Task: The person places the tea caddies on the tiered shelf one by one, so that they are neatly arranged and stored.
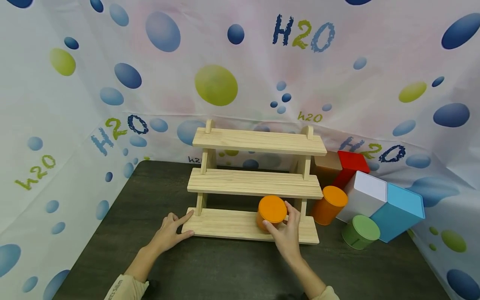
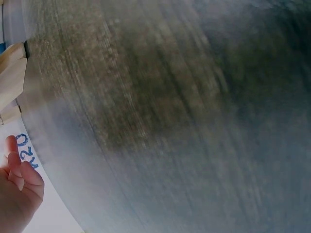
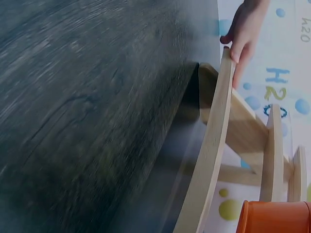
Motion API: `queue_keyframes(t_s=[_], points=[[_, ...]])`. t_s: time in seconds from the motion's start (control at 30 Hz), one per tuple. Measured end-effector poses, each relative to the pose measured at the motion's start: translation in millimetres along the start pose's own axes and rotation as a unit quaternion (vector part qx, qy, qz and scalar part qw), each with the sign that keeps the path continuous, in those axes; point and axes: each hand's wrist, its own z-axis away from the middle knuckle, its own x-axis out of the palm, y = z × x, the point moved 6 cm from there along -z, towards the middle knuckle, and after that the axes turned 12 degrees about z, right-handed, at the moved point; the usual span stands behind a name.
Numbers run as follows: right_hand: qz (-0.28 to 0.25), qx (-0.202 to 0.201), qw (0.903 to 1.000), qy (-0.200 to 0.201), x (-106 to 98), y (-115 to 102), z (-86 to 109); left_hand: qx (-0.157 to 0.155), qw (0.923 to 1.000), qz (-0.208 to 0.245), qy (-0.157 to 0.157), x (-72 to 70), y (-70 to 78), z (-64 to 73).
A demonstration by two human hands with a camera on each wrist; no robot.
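Observation:
A three-tier wooden display shelf [image 1: 236, 223] stands on the dark table. My right hand [image 1: 286, 235] grips an orange round tin [image 1: 271, 209] at the bottom tier, thumb on its near side and fingers on its right. In the right wrist view the orange tin [image 3: 277, 218] shows at the lower right corner. At the left end of the bottom board, my left hand [image 1: 170, 231] has its index finger stretched onto the top and its thumb along the front edge. The left wrist view catches only part of the left hand [image 2: 19, 194], at its lower left.
Right of the shelf stand a second orange tin [image 1: 330, 204], a green tin [image 1: 360, 232], and white [image 1: 365, 193], blue [image 1: 399, 210], red [image 1: 350, 166] and brown [image 1: 326, 166] boxes. A patterned curtain [image 1: 217, 85] hangs behind the table [image 1: 221, 271].

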Motion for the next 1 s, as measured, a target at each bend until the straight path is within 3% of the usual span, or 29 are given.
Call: queue_keyframes(t_s=[0.4, 0.6, 1.0], points=[[-0.044, -0.005, 0.9975, -0.056, 35, -12, 0.0, -0.008, 0.9999, 0.007, 0.002, -1.5, 0.6, 0.3], [-0.055, 0.002, 0.9936, -0.099, 55, -19, 3.2, -0.013, 0.9997, 0.016, -0.013, 1.2, 1.6, 1.8], [-0.094, -0.001, 0.98, -0.175, 81, -74, 7.5, -0.029, 0.9995, 0.007, -0.011, -0.3, -0.6, 0.8]])
